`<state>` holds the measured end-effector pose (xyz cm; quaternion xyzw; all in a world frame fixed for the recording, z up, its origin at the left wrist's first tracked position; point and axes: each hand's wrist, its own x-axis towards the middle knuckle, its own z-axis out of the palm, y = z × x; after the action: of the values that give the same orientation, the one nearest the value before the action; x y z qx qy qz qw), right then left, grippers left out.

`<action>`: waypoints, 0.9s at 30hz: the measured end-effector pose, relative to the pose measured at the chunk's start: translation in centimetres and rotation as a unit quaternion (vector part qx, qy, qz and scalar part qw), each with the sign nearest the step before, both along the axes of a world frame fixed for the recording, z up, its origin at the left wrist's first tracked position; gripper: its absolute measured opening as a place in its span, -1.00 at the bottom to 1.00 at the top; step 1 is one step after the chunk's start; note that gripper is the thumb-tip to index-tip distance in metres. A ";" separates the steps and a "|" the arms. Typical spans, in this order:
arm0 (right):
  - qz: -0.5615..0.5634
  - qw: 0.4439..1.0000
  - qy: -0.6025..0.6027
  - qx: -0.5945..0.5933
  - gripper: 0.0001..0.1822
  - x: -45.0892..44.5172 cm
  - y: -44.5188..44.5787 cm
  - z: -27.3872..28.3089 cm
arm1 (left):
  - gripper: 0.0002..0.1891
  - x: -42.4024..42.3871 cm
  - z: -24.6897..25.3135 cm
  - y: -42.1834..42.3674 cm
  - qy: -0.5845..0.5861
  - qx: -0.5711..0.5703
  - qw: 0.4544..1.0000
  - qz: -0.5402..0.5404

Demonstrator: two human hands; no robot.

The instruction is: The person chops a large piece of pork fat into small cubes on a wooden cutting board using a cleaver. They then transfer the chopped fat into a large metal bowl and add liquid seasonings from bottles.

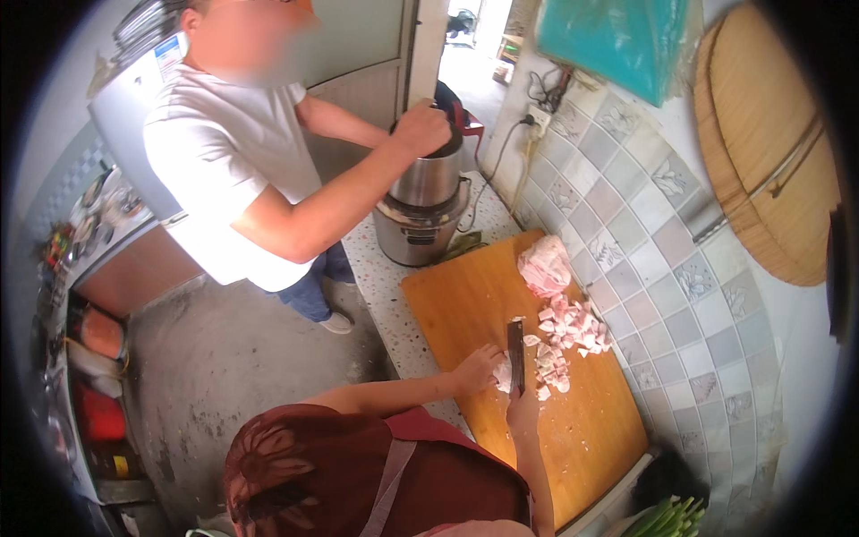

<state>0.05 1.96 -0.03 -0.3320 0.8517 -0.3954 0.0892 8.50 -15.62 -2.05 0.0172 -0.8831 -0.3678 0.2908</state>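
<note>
On a wooden cutting board [449,295] my right hand [522,406] grips the handle of a cleaver [515,352], its blade seen nearly edge-on. To the left of the blade, my left hand [480,369] holds down a piece of pale pink raw meat [501,374], with the fingers close to the blade. Small cut chunks of raw meat [551,366] lie right of the cleaver, and more chunks [570,324] are heaped towards the tiled wall. A larger uncut piece of raw meat [545,265] rests near the board's far corner.
Across the counter [396,329] a person in a white shirt [228,154] has a hand over a metal pot [429,176] on a steel cooker [419,235]. A tiled wall [661,268] borders the right side, where a round wooden board [758,148] hangs. Green vegetables [671,520] lie at lower right.
</note>
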 end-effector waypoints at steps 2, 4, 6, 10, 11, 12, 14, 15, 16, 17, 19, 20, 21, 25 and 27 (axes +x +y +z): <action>-0.006 0.998 0.022 0.057 -0.77 0.6 0.1 0.6 | -0.53 0.3 -0.6 0.0 -0.030 -0.007 1.000 -0.004; -0.020 0.996 0.030 0.086 -0.77 0.9 0.3 0.9 | -0.53 0.6 -0.1 0.2 -0.050 -0.043 0.998 0.012; -0.024 0.995 0.044 0.087 -0.76 0.8 0.5 0.2 | -0.52 0.7 0.0 0.3 -0.058 -0.070 0.996 0.022; -0.025 0.997 0.048 0.062 -0.75 1.1 0.1 0.6 | -0.50 0.7 0.0 0.2 -0.058 -0.094 0.993 0.032; -0.021 0.997 0.053 0.057 -0.75 1.0 0.2 0.4 | -0.50 0.8 0.1 0.2 -0.061 -0.097 0.993 0.034; -0.018 0.997 0.059 0.051 -0.75 0.9 0.3 0.2 | -0.50 0.8 0.2 0.3 -0.065 -0.094 0.993 0.033; -0.012 0.997 0.063 0.052 -0.75 0.7 0.4 -0.1 | -0.51 0.9 0.3 0.4 -0.074 -0.089 0.993 0.032; -0.013 0.996 0.061 0.059 -0.75 0.7 0.4 0.1 | -0.52 0.8 0.3 0.5 -0.072 -0.085 0.993 0.029; -0.014 0.996 0.059 0.067 -0.74 0.7 0.5 0.2 | -0.52 0.8 0.3 0.5 -0.069 -0.081 0.994 0.025; -0.012 0.996 0.047 0.071 -0.73 0.3 0.5 0.2 | -0.53 0.7 0.3 0.5 -0.067 -0.077 0.995 0.022; -0.010 0.996 0.021 0.084 -0.71 0.1 1.0 0.0 | -0.54 0.5 -0.8 0.6 -0.046 -0.057 0.997 0.025; -0.006 0.996 0.016 0.085 -0.71 0.4 1.2 0.9 | -0.54 0.5 -1.3 0.8 -0.038 -0.046 0.998 0.024; -0.005 0.996 0.014 0.086 -0.70 0.6 1.0 3.1 | -0.56 0.4 -1.0 0.7 0.025 -0.060 0.998 0.025; -0.028 0.990 0.124 -0.066 -0.74 -0.7 -0.6 9.9 | -0.61 0.8 0.2 -1.0 0.216 -0.068 0.974 0.020; -0.077 0.989 0.114 -0.052 -0.74 -0.3 -1.6 14.3 | -0.57 1.9 1.1 -1.4 0.219 -0.058 0.972 0.064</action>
<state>-0.30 0.32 14.29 -0.3127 0.8577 -0.4042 -0.0569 10.43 -17.00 -0.99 -0.0242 -0.8150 -0.2915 0.5002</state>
